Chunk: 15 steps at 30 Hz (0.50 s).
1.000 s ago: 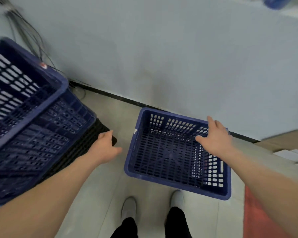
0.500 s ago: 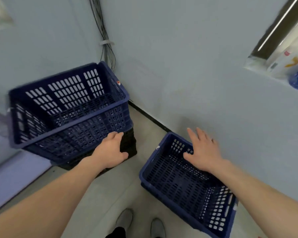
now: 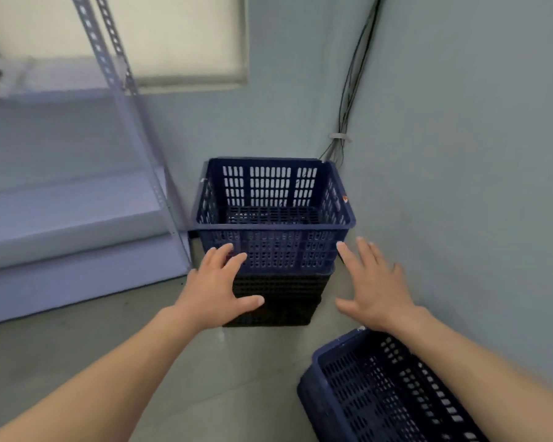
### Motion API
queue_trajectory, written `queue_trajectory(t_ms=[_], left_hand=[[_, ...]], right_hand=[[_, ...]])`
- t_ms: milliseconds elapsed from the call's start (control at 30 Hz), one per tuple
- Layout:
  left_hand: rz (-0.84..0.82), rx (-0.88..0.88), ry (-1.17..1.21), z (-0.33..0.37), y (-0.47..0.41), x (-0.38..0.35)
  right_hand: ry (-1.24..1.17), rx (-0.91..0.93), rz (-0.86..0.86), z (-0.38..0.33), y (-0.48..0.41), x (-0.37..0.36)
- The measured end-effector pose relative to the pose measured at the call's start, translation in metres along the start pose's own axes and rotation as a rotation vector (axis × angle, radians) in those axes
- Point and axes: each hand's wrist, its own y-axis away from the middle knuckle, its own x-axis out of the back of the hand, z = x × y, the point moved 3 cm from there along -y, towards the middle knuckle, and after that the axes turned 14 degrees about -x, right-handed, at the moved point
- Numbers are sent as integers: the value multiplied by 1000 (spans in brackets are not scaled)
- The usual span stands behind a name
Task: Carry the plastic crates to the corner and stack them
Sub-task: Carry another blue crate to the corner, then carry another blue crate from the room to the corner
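Grey-blue walls meet over a concrete floor. In the corner a blue crate sits upright, mouth up, on a black crate, front wall facing the camera. The left hand is spread and empty at the blue crate's front-left corner. The right hand is spread and empty, just right of it. A second blue crate lies front-right, skewed diagonally.

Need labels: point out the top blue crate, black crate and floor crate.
top blue crate (image 3: 278, 250), head view, front wall
black crate (image 3: 291, 291), head view, front wall
floor crate (image 3: 380, 387), head view, inner mesh
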Motion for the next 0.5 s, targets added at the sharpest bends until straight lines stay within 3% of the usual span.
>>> queue_trajectory(t_ms=[500], left_hand=[[319,421,49,-189,277,96]], right_hand=[[-125,507,112,-335,66,58]])
